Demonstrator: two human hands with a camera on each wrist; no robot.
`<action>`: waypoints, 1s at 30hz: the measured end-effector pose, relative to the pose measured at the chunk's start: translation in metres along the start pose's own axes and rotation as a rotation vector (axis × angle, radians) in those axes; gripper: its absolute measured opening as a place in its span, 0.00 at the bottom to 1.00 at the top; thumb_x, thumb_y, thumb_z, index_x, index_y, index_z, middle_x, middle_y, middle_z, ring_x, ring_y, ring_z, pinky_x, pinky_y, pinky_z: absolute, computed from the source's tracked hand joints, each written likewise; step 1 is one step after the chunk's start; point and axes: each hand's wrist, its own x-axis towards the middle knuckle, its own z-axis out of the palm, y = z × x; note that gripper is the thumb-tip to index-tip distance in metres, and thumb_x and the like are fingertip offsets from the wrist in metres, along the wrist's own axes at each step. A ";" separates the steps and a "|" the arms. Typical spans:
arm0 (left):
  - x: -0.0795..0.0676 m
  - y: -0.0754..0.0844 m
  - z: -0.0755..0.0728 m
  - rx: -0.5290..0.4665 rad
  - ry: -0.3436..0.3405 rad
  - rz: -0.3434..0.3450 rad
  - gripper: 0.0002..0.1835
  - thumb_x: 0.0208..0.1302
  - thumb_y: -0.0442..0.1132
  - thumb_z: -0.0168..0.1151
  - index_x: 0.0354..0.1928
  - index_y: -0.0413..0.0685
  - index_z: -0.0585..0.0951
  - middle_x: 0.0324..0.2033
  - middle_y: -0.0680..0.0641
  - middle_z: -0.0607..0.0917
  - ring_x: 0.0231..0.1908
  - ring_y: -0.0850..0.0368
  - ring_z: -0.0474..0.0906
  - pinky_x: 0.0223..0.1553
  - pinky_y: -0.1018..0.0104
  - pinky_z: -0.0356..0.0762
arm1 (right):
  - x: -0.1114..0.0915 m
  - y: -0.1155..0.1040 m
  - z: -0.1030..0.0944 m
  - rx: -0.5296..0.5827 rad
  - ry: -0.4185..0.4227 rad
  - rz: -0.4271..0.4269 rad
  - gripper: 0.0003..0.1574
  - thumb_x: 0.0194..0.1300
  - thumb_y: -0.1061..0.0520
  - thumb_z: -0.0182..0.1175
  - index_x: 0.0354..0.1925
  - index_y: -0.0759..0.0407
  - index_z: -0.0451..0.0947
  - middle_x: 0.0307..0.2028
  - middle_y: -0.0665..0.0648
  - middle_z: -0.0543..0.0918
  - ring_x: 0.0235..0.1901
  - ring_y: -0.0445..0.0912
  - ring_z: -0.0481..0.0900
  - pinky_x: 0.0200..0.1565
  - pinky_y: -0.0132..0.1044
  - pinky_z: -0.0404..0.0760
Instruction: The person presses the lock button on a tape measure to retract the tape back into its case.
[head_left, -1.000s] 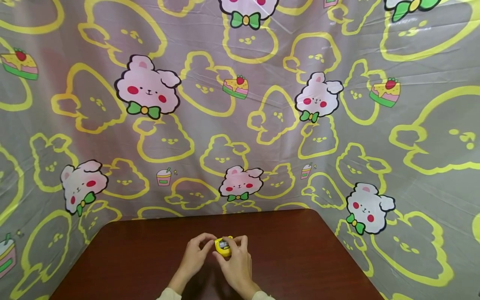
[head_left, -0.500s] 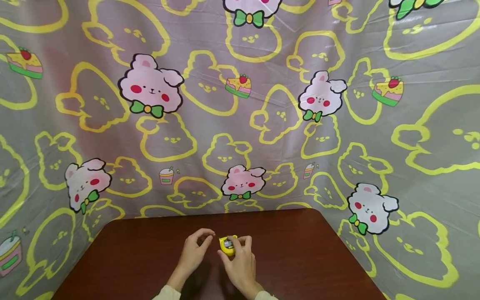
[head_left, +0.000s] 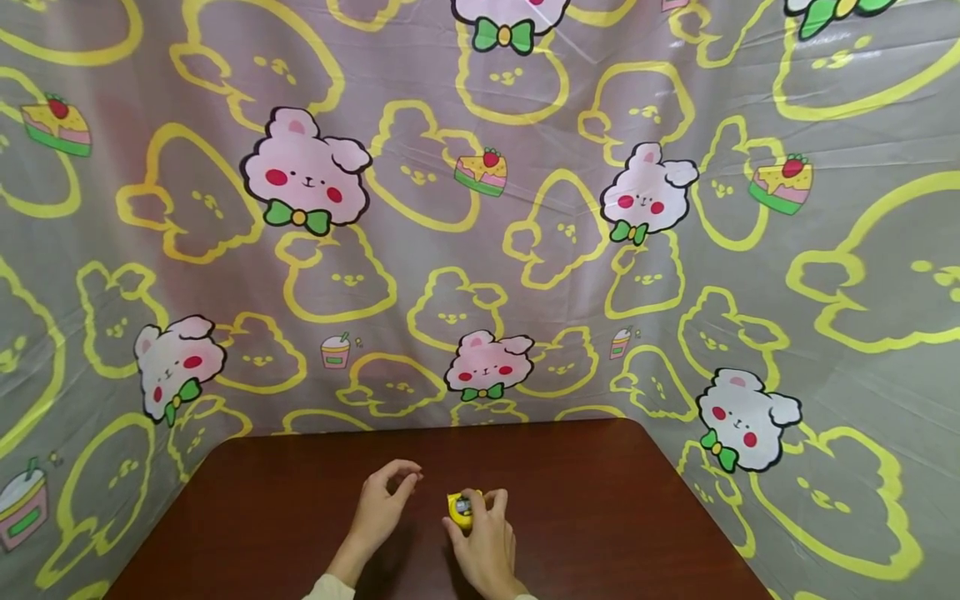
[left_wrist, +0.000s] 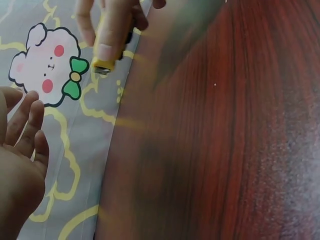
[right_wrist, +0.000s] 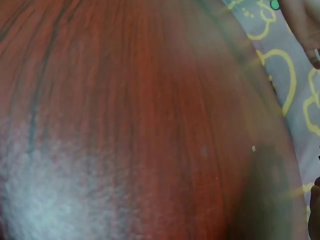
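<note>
My right hand [head_left: 483, 540] grips a yellow tape measure [head_left: 455, 513] with a grey label on its face, above the middle of the brown table. Its thumb lies along the near left side and its fingers reach over the top. In the left wrist view the tape measure [left_wrist: 100, 64] points downward from the right hand, with a small metal end showing at its mouth. To its left, my left hand [head_left: 381, 502] hovers with nothing in it, apart from the tape measure. The left wrist view shows that hand's fingers [left_wrist: 36, 117] loosely bent.
A dark reddish-brown table [head_left: 292, 483] with rounded far corners lies under both hands. Behind it and along both sides hangs a grey curtain [head_left: 555, 283] printed with yellow outlines and white rabbit faces. A tiny pale speck [right_wrist: 253, 148] lies on the wood in the right wrist view.
The left hand, at the tape measure's left edge a second ago, has drawn away leftward. The right hand has carried the tape measure right and nearer to me.
</note>
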 end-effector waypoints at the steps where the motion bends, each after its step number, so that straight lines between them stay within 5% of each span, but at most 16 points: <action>1: 0.000 0.000 0.000 -0.003 0.003 0.002 0.09 0.69 0.27 0.66 0.40 0.50 0.86 0.33 0.56 0.87 0.31 0.45 0.83 0.35 0.66 0.81 | -0.001 0.001 0.001 -0.006 -0.003 0.002 0.30 0.53 0.44 0.81 0.51 0.45 0.81 0.45 0.54 0.67 0.22 0.50 0.77 0.22 0.41 0.74; 17: -0.008 -0.002 -0.004 -0.030 0.028 -0.040 0.09 0.67 0.26 0.68 0.40 0.49 0.86 0.32 0.55 0.87 0.31 0.56 0.82 0.35 0.64 0.81 | -0.017 0.008 0.006 -0.089 -0.110 0.023 0.28 0.53 0.43 0.80 0.49 0.46 0.80 0.48 0.56 0.67 0.20 0.53 0.76 0.22 0.46 0.75; 24: -0.008 0.009 -0.007 -0.008 0.030 -0.041 0.10 0.65 0.25 0.69 0.39 0.50 0.86 0.31 0.55 0.86 0.30 0.55 0.81 0.33 0.67 0.77 | -0.013 0.010 0.008 -0.145 -0.118 0.002 0.34 0.49 0.42 0.83 0.49 0.48 0.78 0.44 0.58 0.68 0.18 0.53 0.76 0.19 0.45 0.74; 30: -0.007 0.003 -0.008 -0.032 0.028 -0.034 0.09 0.66 0.26 0.69 0.40 0.50 0.86 0.33 0.55 0.86 0.31 0.56 0.82 0.34 0.66 0.78 | -0.008 0.009 0.004 -0.186 -0.173 0.022 0.42 0.46 0.39 0.83 0.54 0.49 0.75 0.45 0.59 0.68 0.20 0.54 0.77 0.18 0.46 0.74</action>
